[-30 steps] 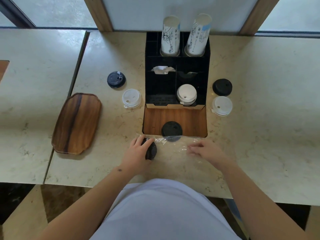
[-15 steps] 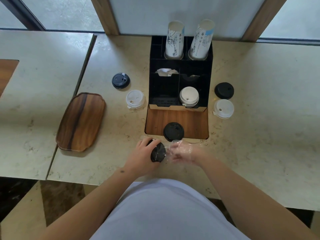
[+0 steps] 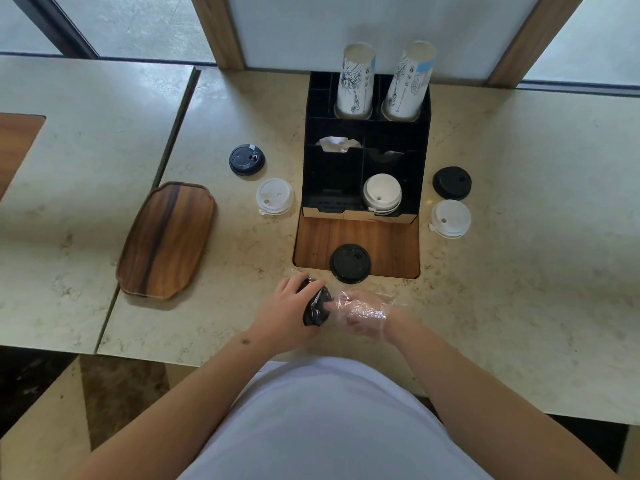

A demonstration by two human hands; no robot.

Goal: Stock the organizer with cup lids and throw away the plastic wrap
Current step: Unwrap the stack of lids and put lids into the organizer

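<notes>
Lids — a black stack (image 3: 315, 304) — sit gripped in the left hand (image 3: 289, 311) just above the worktop (image 3: 519, 289); the right hand (image 3: 363, 315), fingers curled, is sheathed in clear plastic wrap (image 3: 369, 310). The organizer (image 3: 365, 157) stands behind, white lids (image 3: 382, 194) in one compartment.

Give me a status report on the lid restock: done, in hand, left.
Done: one stack of white lids sits in the organizer's front right compartment.

In hand: the left hand grips a stack of black lids while the right hand, inside the clear plastic wrap, works it off.

Left: five loose lids lie outside the compartments, the front left one looks empty, and the wrap isn't binned.
</notes>
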